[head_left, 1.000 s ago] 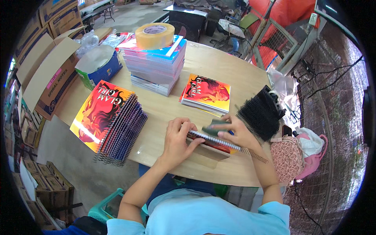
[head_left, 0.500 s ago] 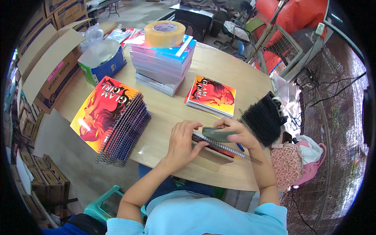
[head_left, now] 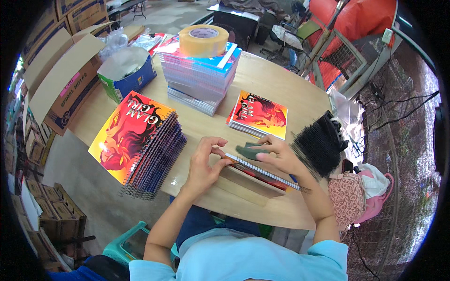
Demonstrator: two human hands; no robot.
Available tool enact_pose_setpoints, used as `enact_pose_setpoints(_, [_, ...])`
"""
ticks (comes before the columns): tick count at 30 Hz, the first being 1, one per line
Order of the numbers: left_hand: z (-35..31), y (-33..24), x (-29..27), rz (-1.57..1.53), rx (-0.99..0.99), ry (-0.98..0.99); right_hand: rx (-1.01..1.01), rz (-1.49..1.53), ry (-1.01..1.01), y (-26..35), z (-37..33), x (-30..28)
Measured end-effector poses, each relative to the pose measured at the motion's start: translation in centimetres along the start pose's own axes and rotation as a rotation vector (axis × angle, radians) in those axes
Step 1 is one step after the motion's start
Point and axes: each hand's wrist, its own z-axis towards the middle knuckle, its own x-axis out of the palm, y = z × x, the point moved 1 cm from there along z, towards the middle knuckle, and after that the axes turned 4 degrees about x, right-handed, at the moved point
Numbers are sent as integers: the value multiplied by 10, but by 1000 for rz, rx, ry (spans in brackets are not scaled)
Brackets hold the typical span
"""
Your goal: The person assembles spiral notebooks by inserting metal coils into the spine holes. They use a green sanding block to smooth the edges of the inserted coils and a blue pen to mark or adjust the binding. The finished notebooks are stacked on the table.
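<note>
The notebook (head_left: pixel 255 184) stands on edge at the near side of the desk (head_left: pixel 290 84), tilted, its silver coil (head_left: pixel 267 172) running along the upper edge and jutting past the right end, close to the right forearm. The left grip (head_left: pixel 205 164) pinches the notebook's left end, thumb on the near face; the right grip (head_left: pixel 281 157) has its fingers closed on a dark green pad (head_left: pixel 251 151) just above the coil. With only one end pinched, the notebook could swivel or its sheets slip out of line if pressed unevenly, and the loose coil tail might bend should the forearm catch it. Counting outward: one notebook in hand, one pad, one short stack of covers (head_left: pixel 262 112) beyond them, one bundle of black coils (head_left: pixel 318 147) to the right, one stack of coil-bound notebooks (head_left: pixel 133 133) to the left, one tall stack of booklets (head_left: pixel 199 86) with one tape roll (head_left: pixel 204 47) on top, one blue-and-green box (head_left: pixel 136 82), one open carton (head_left: pixel 70 93) and one pink patterned bag (head_left: pixel 346 199); the pieces within each stack and the bundle are too tightly packed to count.
</note>
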Motion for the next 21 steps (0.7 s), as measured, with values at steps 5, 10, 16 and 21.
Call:
enact_pose_setpoints(5, [0,2,-3,-54,-41,-20,-115,127,80,17,7,2])
enact_pose_setpoints(10, [0,0,-5,-79,-86,18,-47,246,139,-4,20,12])
enact_pose_setpoints(16, [-2,2,-6,-225,-127,19,207,143,-299,-48,-23,16])
enact_pose_setpoints(21, [2,13,2,-183,-107,79,359,-701,-479,-125,-95,42])
